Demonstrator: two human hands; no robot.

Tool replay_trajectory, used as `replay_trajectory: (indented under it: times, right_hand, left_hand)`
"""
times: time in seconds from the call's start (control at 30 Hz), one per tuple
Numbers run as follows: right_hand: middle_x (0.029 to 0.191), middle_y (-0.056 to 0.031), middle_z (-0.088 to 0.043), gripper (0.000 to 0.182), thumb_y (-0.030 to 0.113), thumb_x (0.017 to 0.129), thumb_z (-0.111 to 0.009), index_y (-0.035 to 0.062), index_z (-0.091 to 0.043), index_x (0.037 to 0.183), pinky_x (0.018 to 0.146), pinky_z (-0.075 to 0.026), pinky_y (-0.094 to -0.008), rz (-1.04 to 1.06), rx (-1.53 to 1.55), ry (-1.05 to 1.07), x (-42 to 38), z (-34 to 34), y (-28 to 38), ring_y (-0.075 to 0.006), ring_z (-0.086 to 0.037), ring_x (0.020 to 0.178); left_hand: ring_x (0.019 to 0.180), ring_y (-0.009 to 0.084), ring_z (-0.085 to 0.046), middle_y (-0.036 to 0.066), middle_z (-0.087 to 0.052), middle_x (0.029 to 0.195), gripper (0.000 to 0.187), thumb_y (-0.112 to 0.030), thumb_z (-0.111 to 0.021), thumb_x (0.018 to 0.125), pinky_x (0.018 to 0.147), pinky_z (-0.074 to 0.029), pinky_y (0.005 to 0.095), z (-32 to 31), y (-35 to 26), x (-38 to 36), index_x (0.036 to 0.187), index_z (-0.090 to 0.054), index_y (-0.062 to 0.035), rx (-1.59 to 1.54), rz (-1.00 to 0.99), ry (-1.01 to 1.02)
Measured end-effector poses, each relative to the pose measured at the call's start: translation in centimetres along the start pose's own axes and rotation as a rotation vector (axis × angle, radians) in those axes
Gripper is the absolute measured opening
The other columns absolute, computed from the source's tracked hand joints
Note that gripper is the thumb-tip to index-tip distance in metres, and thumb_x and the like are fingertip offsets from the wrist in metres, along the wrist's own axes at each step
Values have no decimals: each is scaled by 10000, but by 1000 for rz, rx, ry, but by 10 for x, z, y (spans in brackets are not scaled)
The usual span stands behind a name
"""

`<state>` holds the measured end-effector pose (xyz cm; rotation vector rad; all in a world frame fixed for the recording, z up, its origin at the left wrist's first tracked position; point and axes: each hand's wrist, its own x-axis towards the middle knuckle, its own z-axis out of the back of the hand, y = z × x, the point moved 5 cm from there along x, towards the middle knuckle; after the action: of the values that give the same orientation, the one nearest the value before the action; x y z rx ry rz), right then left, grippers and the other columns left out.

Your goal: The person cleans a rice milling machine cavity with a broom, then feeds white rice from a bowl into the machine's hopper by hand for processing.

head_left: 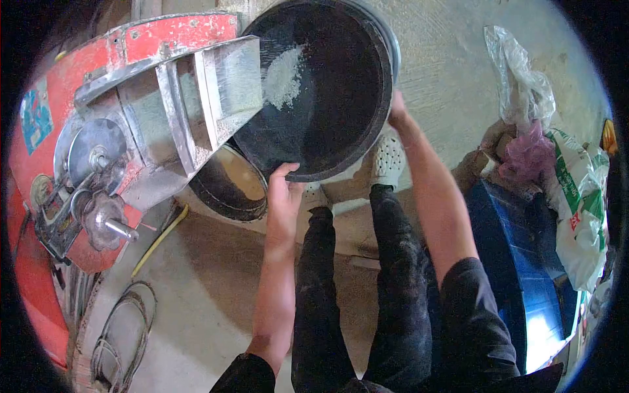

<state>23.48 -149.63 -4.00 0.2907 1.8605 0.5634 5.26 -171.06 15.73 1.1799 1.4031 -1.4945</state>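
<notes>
A large round black tub (341, 98) is held between my two hands, its open top facing me. My left hand (284, 183) is closed over the tub's near rim, thumb on the inside. On the right side my right hand (397, 110) grips the outer edge, its fingers mostly hidden behind the tub. A patch of white granules (285, 77) lies inside the tub at the left. Beside it, the metal chute (229, 85) of a red machine (177, 33) reaches over the tub's left rim.
Below the chute stands another round container (236, 180) with pale material inside. Pulleys (98, 154) protrude at the machine's left. A yellow hose (157, 242) and looped cable (124, 321) lie on the floor. At right are a blue bin (504, 249), a white-green sack (580, 203) and clear plastic (521, 78).
</notes>
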Motion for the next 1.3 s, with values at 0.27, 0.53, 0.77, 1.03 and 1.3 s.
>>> replay_trajectory:
  times: [0.27, 0.53, 0.77, 1.03, 1.3]
  right_hand:
    - [689, -47, -525, 146, 162, 720, -580, 24, -592, 769, 504, -393, -320, 21, -368, -331, -125, 174, 35, -169, -497, 591]
    - [759, -72, -538, 234, -29, 672, -578, -35, -534, 902, 489, -430, -339, -125, 79, -791, -258, 210, 12, -192, -537, 603]
    - [790, -64, -523, 112, -71, 724, -545, 16, -522, 791, 531, -468, -299, 0, 594, -850, -258, 176, -23, -194, -555, 655]
    - [831, -79, -558, 122, -67, 742, -542, -21, -536, 855, 603, -493, -320, 23, 784, -825, -292, 113, -7, -203, -586, 733]
    - [845, -92, -528, 246, -63, 716, -553, -74, -482, 951, 567, -508, -334, -40, 839, -697, -437, -24, 40, -200, -577, 723]
  left_hand:
    - [1036, 314, -566, 171, -571, 1100, 286, 99, -489, 765, 929, -488, 441, -22, -19, 19, 1047, -514, 60, -170, -39, 168]
    - [990, 309, -561, 166, -572, 1072, 248, 56, -523, 770, 876, -497, 402, -56, 18, 125, 1017, -511, 78, -192, -49, 180]
    - [924, 287, -589, 143, -576, 1044, 279, -45, -542, 796, 816, -533, 373, -35, 37, 205, 1064, -500, 17, -121, -180, -22]
    - [1134, 315, -505, 181, -514, 1206, 531, -326, -532, 874, 900, -447, 483, -9, -3, 130, 1295, -394, -33, 464, -13, -84]
    - [1284, 238, -366, 135, -380, 1404, 735, -562, -445, 907, 1008, -295, 384, -107, -68, -159, 1405, -326, -34, 773, -350, 618]
